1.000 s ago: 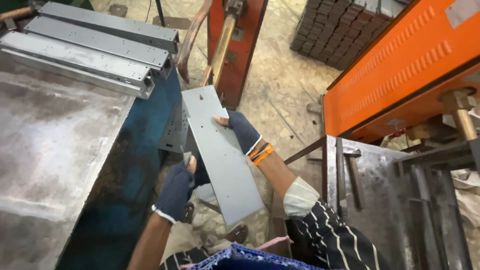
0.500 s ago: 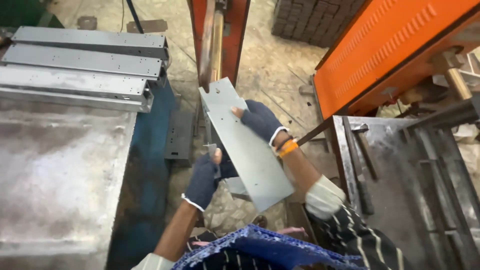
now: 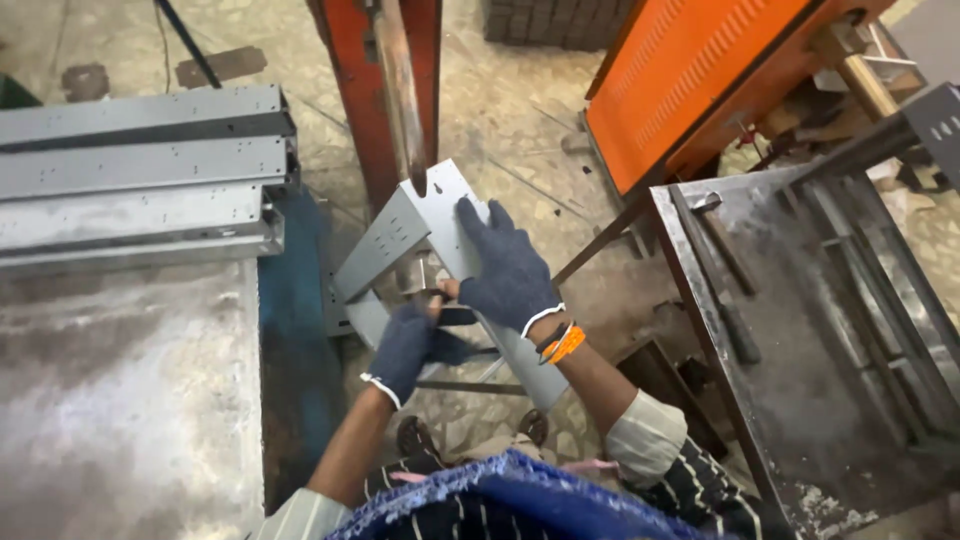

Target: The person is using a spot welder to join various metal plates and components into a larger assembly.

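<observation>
Where the grip begins, both gloved hands hold one grey metal channel (image 3: 420, 225), a folded sheet piece with a row of small holes, tilted between the knees above the floor.

Right hand (image 3: 508, 272): dark blue knit glove, fingers spread flat on the upper face of the channel, pressing it rather than curled round it; orange band at the wrist.

Left hand (image 3: 408, 343): same kind of glove, closed round the lower edge of the channel from below, thumb side up.

Channel, position: upper end rests against or just beside the brown rod (image 3: 402, 95) that hangs in front of the red upright frame (image 3: 350, 90); whether it touches cannot be told. Lower end runs down past the right wrist.

Left of the hands: blue-sided workbench with a scuffed steel top (image 3: 120, 400); stacked on its far end, several long grey channels (image 3: 140, 170) of the same kind, lying flat and side by side.

Right of the hands: rusty steel table (image 3: 800, 400) with bars lying on it; beyond it, an orange perforated machine cover (image 3: 690, 70).

Below: cracked stone floor (image 3: 520, 110), sandalled feet, striped sleeve.
</observation>
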